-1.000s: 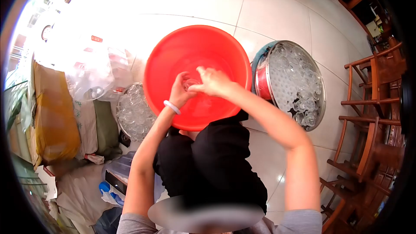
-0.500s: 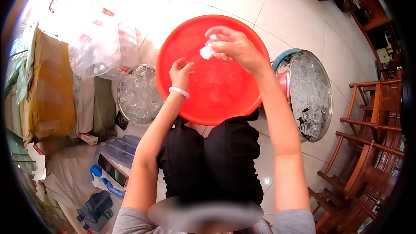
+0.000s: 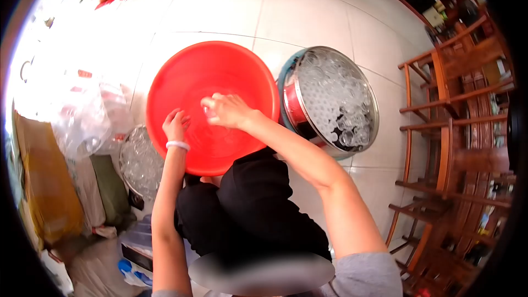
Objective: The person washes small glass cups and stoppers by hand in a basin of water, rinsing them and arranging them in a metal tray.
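My right hand (image 3: 226, 111) is over the red basin (image 3: 159, 85), its fingers curled around a small clear piece (image 3: 207, 111) that is blurred and mostly hidden by them. Over the basin's left side, my left hand (image 3: 176, 125) has its fingers loosely bent and apart, with nothing visible in them; a white band (image 3: 177, 145) circles that wrist. Clear liquid seems to lie in the basin. To its right, a round metal pan with a perforated bottom (image 3: 318, 92) holds many small clear cup-like pieces (image 3: 352, 85). Similar clear pieces (image 3: 140, 159) fill another round container at the left.
Clear plastic bags (image 3: 82, 115), a yellow-brown wrapped package (image 3: 47, 179) and sacks (image 3: 107, 187) line the left side. Wooden chairs (image 3: 440, 104) stand at the right. Pale floor tiles (image 3: 220, 8) extend beyond the basin. My knees (image 3: 253, 187) are at its near edge.
The view has turned right, so the basin appears farther left. My right hand has come down from above the basin toward its middle, closer to my left hand. The clear piece shows less now.
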The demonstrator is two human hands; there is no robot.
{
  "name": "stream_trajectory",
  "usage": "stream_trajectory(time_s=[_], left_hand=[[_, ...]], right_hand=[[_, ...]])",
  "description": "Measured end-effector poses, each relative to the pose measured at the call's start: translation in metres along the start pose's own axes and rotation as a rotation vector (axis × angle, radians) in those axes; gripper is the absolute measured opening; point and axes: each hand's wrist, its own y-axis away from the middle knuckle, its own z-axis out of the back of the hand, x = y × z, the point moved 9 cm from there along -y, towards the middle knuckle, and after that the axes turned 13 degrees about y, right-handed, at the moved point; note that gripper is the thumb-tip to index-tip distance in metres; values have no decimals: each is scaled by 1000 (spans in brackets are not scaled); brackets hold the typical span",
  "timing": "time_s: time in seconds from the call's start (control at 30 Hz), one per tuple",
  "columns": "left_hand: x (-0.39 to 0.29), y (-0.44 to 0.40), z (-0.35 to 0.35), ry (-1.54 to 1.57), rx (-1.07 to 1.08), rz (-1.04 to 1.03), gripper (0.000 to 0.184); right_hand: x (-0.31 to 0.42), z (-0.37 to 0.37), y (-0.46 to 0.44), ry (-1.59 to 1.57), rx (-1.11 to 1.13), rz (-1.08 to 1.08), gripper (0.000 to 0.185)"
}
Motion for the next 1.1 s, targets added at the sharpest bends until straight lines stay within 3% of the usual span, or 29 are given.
stream_trajectory(time_s=[0.03, 0.07, 0.1, 0.13, 0.2, 0.27, 0.4, 0.47, 0.87, 1.1], left_hand=[[1, -4, -1, -8, 24, 7, 22], [3, -9, -1, -31, 31, 2, 22], [6, -7, 5, -69, 27, 7, 23], [3, 0, 0, -46, 51, 20, 22], [6, -2, 0, -61, 59, 24, 22], [4, -3, -3, -70, 65, 31, 22], [11, -6, 1, -85, 64, 45, 21], [6, -5, 0, -105, 69, 31, 20], [7, 3, -7, -153, 99, 71, 18], [9, 5, -11, -182, 115, 92, 20]], right_hand=[[-6, 17, 9, -285, -107, -21, 43], [-10, 51, 19, -240, -92, -132, 52], [-22, 85, 33, -294, -371, -131, 56], [-35, 116, 47, -447, -340, -219, 58], [-81, 155, 76, -361, -439, -391, 50], [-128, 181, 101, -202, -571, -387, 40], [-192, 157, 134, -10, -513, -467, 46], [-199, 131, 133, 62, -325, -468, 49], [-188, 90, 121, 228, -417, -383, 49], [-192, 89, 125, 176, -450, -485, 49]])
